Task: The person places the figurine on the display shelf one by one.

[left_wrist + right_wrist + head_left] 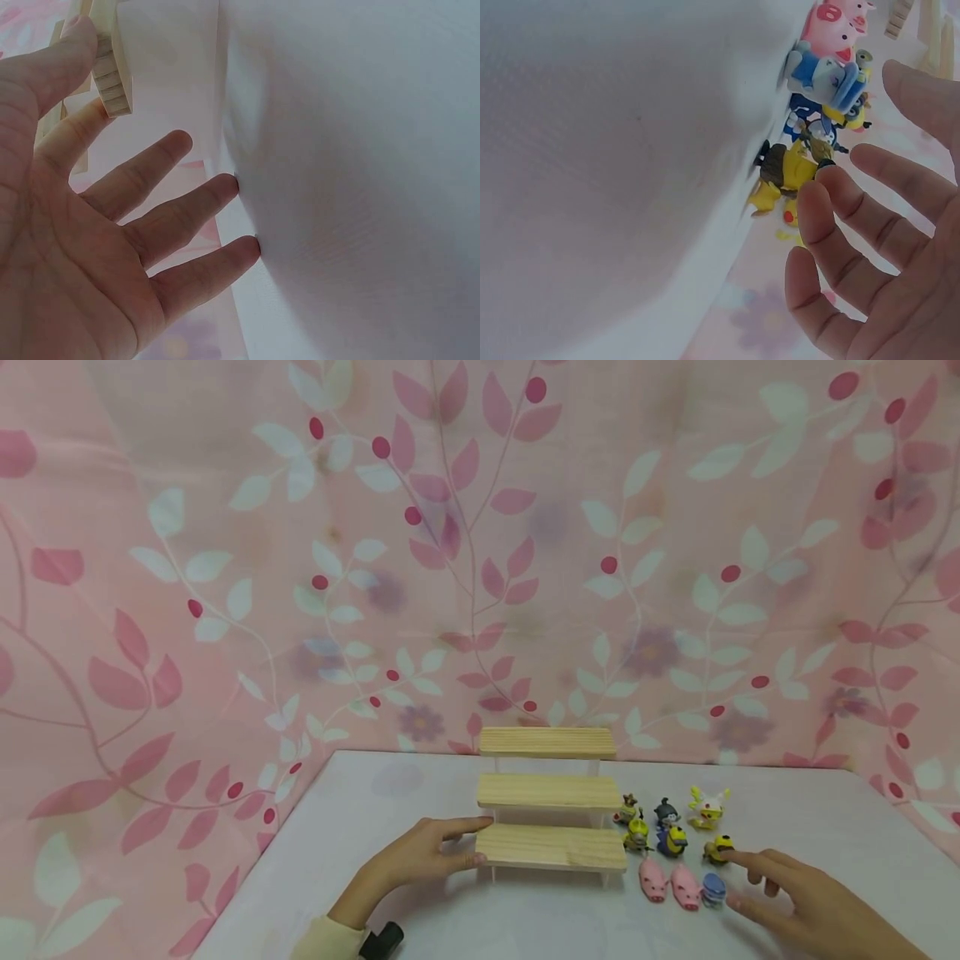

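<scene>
A three-tier wooden display shelf (551, 846) with pale boards stands on the white table. My left hand (423, 858) holds the left end of its lowest board, thumb at the front edge and index finger behind. In the left wrist view, the other fingers (184, 217) of that hand are spread. My right hand (806, 893) reaches in from the right with loosely bent fingers. Its index fingertip is at a small yellow-and-dark figurine (718, 849); whether they touch I cannot tell. Between its thumb and the pink pigs is a blue-and-white figurine (714, 889).
Two pink pig figurines (686, 887) lie right of the shelf. Behind them stand several more figurines, among them a dark-haired one (666, 812) and a white-and-yellow one (707, 807). A pink floral cloth (540, 568) hangs behind the white table (405, 781).
</scene>
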